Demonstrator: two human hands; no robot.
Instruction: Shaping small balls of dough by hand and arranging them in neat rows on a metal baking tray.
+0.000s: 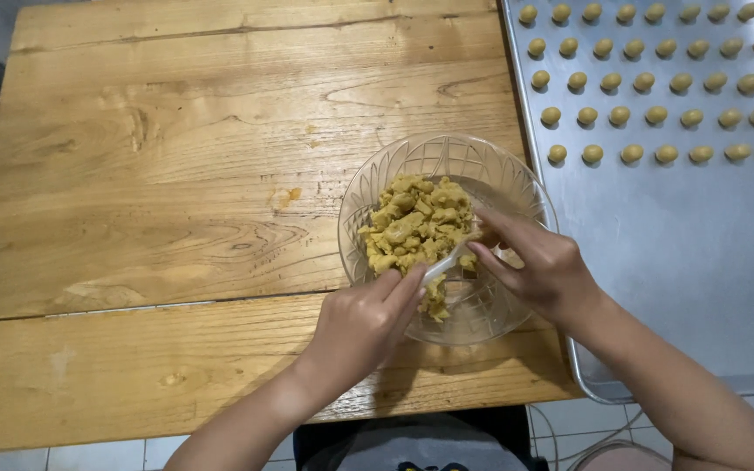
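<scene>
Sitting near the right edge of the wooden table (176, 174), the glass bowl (394, 174) of yellowish dough (412, 227) has the left hand (359, 327) pinching a white spoon (447, 260), right hand (543, 270) fingers pressed together at its tip, dough balls (647, 83) lined up on the metal tray (691, 253) just right.

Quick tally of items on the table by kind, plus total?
Dough balls: 39 (one cut by the frame edge)
Glass bowl: 1
Metal tray: 1
White spoon: 1
Total: 42
</scene>
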